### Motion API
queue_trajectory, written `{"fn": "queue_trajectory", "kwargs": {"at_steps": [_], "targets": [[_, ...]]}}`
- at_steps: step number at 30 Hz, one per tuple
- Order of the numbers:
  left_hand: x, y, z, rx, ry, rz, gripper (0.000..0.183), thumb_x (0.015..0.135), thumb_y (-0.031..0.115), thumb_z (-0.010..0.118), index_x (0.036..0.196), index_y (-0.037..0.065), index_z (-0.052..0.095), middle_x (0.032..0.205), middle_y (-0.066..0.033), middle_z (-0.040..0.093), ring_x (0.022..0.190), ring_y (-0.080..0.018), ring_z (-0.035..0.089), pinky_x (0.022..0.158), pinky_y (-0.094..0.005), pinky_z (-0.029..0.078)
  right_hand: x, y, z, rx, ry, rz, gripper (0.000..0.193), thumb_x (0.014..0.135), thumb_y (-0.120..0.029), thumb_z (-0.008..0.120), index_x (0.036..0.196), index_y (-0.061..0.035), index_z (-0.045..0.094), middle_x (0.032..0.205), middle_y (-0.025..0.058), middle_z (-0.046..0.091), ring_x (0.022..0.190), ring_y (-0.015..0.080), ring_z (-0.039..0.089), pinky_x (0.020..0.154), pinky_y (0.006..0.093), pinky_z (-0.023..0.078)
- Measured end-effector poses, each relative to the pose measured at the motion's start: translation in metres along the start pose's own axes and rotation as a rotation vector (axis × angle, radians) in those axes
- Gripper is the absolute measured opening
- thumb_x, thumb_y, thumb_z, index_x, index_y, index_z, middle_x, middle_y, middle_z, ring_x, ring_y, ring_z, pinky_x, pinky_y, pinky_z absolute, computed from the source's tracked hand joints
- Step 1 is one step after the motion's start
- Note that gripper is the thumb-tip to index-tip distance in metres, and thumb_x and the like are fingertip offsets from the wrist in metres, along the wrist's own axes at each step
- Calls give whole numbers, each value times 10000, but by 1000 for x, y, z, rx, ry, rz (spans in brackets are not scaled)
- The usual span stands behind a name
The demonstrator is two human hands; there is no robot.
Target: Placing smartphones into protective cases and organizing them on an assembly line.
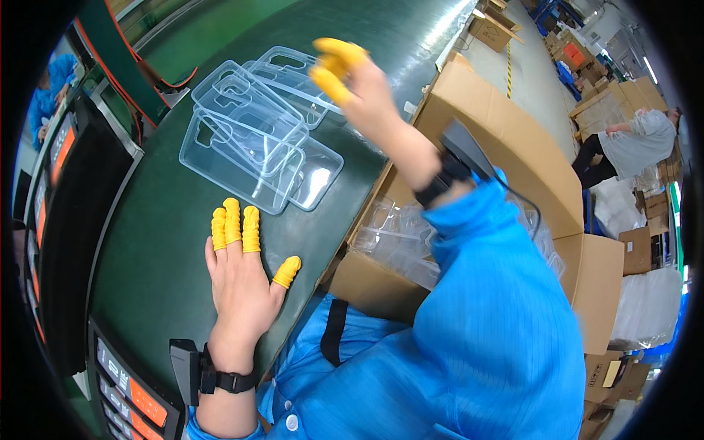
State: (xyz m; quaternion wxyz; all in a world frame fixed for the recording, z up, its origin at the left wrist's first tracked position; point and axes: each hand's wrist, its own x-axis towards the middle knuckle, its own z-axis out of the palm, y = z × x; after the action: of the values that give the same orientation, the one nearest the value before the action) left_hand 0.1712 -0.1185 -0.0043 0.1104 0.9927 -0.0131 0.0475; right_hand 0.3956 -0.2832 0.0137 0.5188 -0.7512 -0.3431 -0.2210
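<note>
Several clear, shallow plastic cases (246, 158) with rounded corners and cutouts at one end lie overlapping on the green work surface (147, 242). My left hand (246, 282) rests on that surface just nearer than the pile, fingers spread, holding nothing. Yellow finger cots cover its thumb and several fingers. At the far right end of the pile my right hand (363, 88) is raised, also in yellow cots. It is slightly blurred; its thumb and fingers are apart, and nothing shows between them. Whether it touches the farthest case (293, 73) I cannot tell.
An open cardboard box (506, 125) holding clear plastic pieces (396, 238) stands against the surface's right edge, under my right arm. Black panels with orange labels (147, 400) line the left side. A person in grey (642, 143) is at the far right, among boxes.
</note>
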Motion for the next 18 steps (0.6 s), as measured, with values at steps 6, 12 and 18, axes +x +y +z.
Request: {"fn": "queue_trajectory", "kwargs": {"at_steps": [6,12,18], "targets": [[4,5,1,20,-28,-2,754,781,322,630,1355,-25,285,1424,-217,228,1335,-363,176,1075,-489,116,-183,77,-107,-383,-187,-48,583,693,-278,752,1169,-52,503,1080,158,541,967,288,545,811,371,464],[7,3,3,56,-22,13,811,767,415,628,1351,-29,282,1418,-226,231,1323,-375,189,1067,-499,123,-270,133,-129,-428,-677,413,1004,627,-522,746,1352,4,292,1365,260,322,1295,384,272,1070,444,209],[7,4,3,85,-8,23,790,770,404,622,1348,-22,292,1415,-224,240,1321,-379,193,1063,-499,131,-284,175,-106,-874,-1444,718,1264,476,-681,729,1395,-16,171,1392,238,279,1309,363,239,1065,417,226]]}}
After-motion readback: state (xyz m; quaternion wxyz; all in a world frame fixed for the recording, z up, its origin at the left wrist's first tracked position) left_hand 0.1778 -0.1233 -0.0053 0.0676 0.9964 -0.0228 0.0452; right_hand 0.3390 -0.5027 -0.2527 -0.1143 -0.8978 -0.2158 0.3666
